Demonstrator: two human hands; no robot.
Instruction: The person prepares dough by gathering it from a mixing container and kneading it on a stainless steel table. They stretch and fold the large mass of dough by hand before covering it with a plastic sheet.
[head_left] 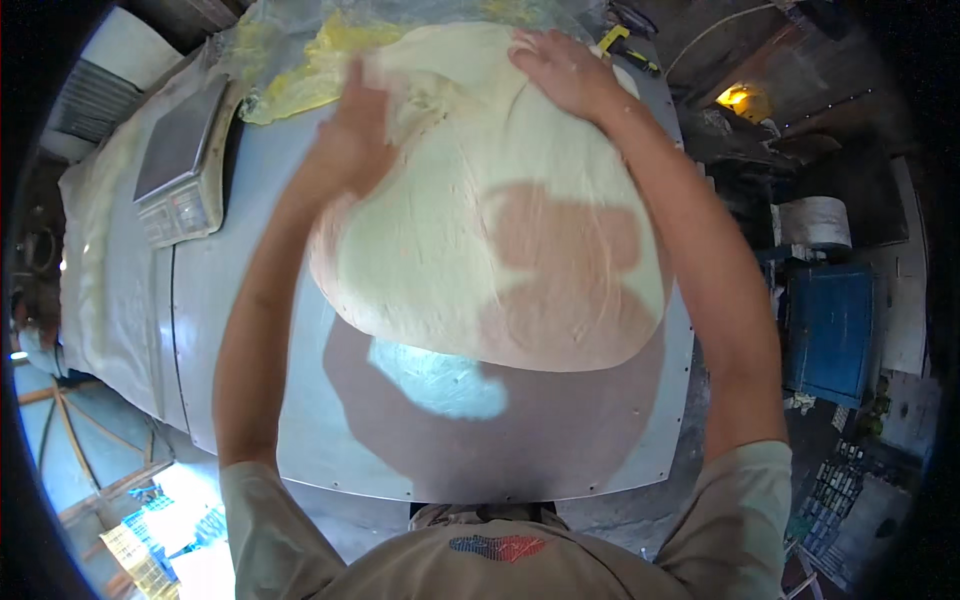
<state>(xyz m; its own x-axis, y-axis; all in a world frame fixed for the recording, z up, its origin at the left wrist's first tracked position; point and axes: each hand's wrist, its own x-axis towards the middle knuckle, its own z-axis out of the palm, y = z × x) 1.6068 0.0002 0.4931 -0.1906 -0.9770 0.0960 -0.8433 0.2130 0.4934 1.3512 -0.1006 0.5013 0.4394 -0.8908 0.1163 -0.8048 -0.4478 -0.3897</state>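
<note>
A large mass of pale dough point(460, 250) covers much of the metal worktable point(240, 360), with shadows falling across its front part. My left hand point(355, 130), blurred, is at the dough's upper left edge; its finger shape is unclear. At the upper right, my right hand point(565, 75) lies on the dough with fingers stretched over the surface. Just behind it is a small yellow-and-black tool point(615, 40). Crumpled clear and yellow plastic sheeting point(295, 70) lies along the back of the table, beside the dough.
A digital scale point(180, 150) sits on the table at the left. Beyond the right edge are a blue cabinet point(830, 330), a white cylindrical object point(812, 222) and assorted clutter. A yellow light glows at the upper right. Stacked crates point(150, 545) lie below at the lower left.
</note>
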